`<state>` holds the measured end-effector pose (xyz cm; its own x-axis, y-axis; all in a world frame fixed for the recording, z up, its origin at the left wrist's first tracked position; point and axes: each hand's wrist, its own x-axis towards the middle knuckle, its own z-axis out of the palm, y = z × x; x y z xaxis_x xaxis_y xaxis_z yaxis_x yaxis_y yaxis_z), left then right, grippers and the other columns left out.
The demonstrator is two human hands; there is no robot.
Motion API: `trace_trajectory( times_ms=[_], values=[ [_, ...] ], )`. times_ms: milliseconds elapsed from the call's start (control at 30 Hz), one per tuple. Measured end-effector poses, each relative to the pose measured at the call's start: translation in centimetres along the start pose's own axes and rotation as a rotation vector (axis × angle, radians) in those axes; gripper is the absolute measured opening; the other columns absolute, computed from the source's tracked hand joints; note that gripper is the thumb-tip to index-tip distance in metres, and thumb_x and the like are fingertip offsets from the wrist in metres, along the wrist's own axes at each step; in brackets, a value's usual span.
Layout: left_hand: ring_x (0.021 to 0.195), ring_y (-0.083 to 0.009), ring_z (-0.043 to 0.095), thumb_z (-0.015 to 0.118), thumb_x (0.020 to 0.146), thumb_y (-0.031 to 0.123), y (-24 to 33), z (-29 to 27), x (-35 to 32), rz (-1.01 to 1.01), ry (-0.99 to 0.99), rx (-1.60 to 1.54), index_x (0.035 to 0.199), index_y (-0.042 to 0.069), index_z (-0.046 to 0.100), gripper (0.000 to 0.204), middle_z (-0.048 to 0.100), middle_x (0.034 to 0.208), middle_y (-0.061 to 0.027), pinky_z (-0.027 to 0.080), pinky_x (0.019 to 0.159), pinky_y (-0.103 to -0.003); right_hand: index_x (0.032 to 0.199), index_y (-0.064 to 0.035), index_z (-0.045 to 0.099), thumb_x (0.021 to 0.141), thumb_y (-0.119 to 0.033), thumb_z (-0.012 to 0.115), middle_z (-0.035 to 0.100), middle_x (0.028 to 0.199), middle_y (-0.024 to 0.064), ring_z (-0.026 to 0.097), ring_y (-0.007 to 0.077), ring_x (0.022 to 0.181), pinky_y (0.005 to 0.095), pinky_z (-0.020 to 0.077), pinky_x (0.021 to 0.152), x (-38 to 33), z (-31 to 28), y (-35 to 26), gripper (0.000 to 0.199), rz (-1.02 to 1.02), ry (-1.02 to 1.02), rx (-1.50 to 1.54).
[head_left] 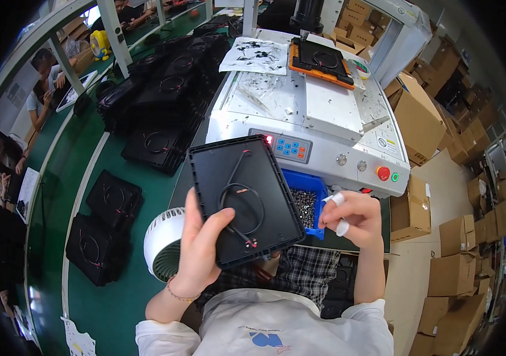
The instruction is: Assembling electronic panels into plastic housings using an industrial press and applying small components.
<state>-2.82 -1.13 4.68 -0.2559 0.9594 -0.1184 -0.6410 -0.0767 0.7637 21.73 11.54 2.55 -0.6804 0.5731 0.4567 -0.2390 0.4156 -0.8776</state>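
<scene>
My left hand [201, 246] grips a shallow black plastic case [277, 204] by its left edge, thumb across the inside. The case is tilted toward me, and a thin black cable [260, 199] with reddish ends lies looped in it. My right hand [360, 219] is raised right of the case, white covers on its fingertips. Its thumb and fingers are drawn together; whatever sits between them is too small to make out. Just left of those fingers stands a blue bin [322, 193] of small metal nut-like parts [305, 207], partly hidden by the case.
Ahead stands a white bench machine [235, 118] with a keypad [288, 148], a red button [383, 173] and an orange fixture [318, 72] bearing another case [311, 53]. Stacked black cases [155, 145] and a white fan [167, 237] are on the left, cardboard boxes [419, 118] right. Other people sit far left.
</scene>
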Motion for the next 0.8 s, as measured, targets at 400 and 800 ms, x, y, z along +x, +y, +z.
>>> trace_trajectory(
  times_ms=[400, 800],
  values=[
    [0.105, -0.0118, 0.055, 0.052, 0.092, -0.002, -2.9, -0.2, 0.3, 0.058, -0.057, 0.097, 0.133, 0.003, 0.035, 0.044, 0.055, 0.119, -0.0082, 0.047, 0.09, -0.027, 0.096, -0.0115, 0.075, 0.069, -0.004, 0.079, 0.066, 0.081, 0.0034, 0.064, 0.0173, 0.067, 0.0268, 0.0514, 0.056, 0.5, 5.1, -2.2, 0.028, -0.159, -0.122, -0.478],
    [0.105, -0.0096, 0.052, 0.052, 0.093, 0.0, -3.3, -0.4, 0.0, 0.067, -0.086, 0.122, 0.133, 0.004, 0.032, 0.045, 0.054, 0.119, -0.0067, 0.045, 0.09, -0.025, 0.086, -0.0109, 0.073, 0.068, -0.013, 0.083, 0.053, 0.068, 0.0004, 0.053, 0.0175, 0.061, 0.0297, 0.0403, 0.055, 0.7, 5.9, -1.8, 0.021, -0.183, -0.116, -0.542]
  ],
)
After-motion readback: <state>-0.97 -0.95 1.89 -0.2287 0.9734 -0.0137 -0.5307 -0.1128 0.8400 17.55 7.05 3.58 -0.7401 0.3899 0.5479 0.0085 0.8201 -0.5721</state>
